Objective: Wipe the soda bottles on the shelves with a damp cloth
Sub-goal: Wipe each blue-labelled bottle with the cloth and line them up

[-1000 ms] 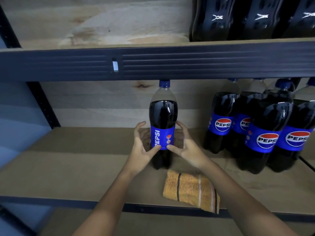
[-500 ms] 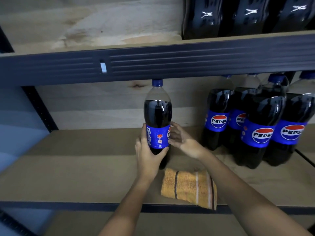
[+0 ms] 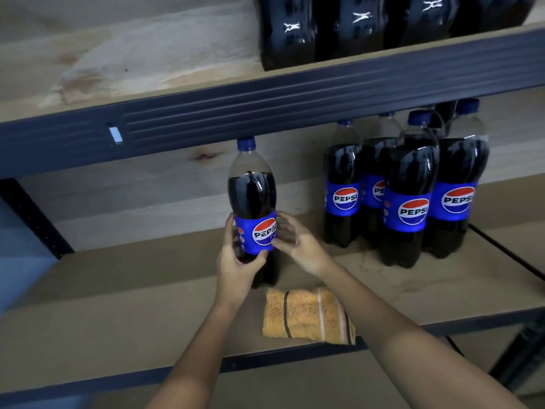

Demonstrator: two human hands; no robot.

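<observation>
Both hands meet at frame centre. Left hand (image 3: 236, 267) grips the bottle (image 3: 254, 208); right hand (image 3: 298, 245) touches its label, fingers loosely curved. Cloth (image 3: 306, 315) lies just below.

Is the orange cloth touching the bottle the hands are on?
Cannot tell. In the head view the orange cloth lies just in front of the bottle; the dark base hides any gap.
</observation>
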